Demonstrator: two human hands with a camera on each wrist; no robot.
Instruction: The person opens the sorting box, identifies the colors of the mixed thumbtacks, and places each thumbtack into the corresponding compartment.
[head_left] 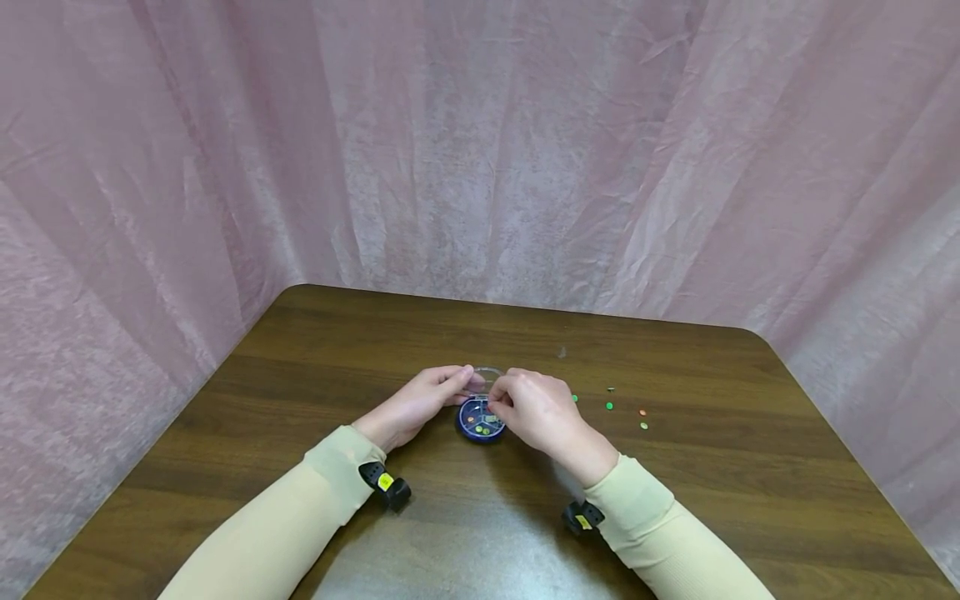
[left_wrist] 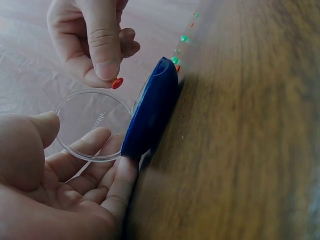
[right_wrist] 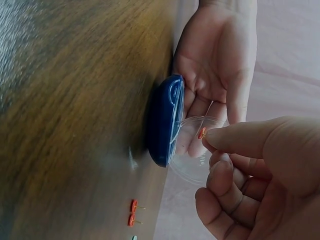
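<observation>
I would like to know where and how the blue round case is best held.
Grip the blue case by its thick, rounded side wall, coming from the near side. That side looks free, while the clear lid stands open at the far side, with the left hand beside it. It is probably best kept level, since small coloured pieces lie inside.

Cream sleeves (head_left: 277,517), black wrist cameras (head_left: 396,493)
</observation>
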